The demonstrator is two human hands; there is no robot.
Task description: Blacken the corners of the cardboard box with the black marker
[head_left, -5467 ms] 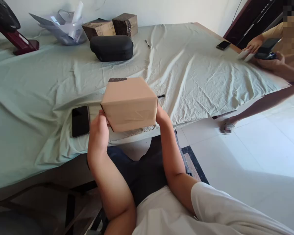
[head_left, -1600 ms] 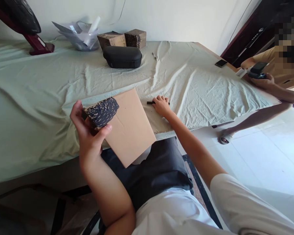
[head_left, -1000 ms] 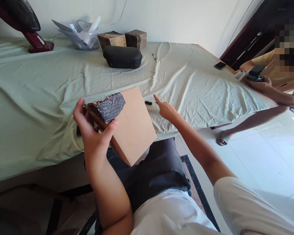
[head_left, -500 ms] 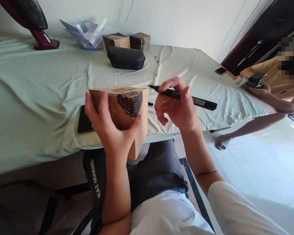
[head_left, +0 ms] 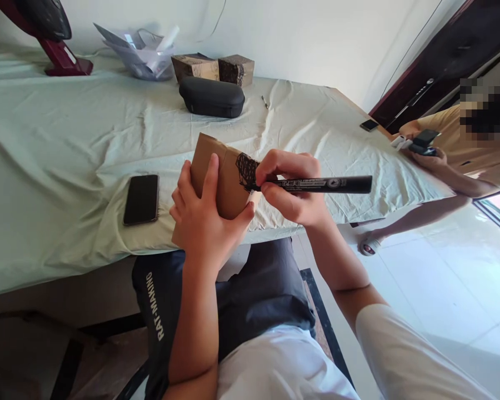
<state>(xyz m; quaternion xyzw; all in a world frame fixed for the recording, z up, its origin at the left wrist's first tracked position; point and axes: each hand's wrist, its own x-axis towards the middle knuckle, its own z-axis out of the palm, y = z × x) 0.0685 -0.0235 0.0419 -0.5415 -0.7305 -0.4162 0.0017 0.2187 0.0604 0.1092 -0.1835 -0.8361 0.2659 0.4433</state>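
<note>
Both hands grip: left hand (head_left: 208,230) spread across a brown box (head_left: 231,191), right hand (head_left: 310,206) pinching a black marker (head_left: 337,184).

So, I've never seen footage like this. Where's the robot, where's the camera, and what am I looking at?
There's no robot here, just a person's bare hands. Every picture comes from one camera worn on that person's head, looking forward and down.

The left hand grips a cardboard box. The right hand holds a black marker, its front end at a dark scribbled patch on the box; the fingers hide the tip.

On the pale green cloth lie a phone near the left hand and, farther back, a black case. Behind the case stand two more boxes, beside a clear tub.

At the right edge is another person's hand, holding a dark device.
</note>
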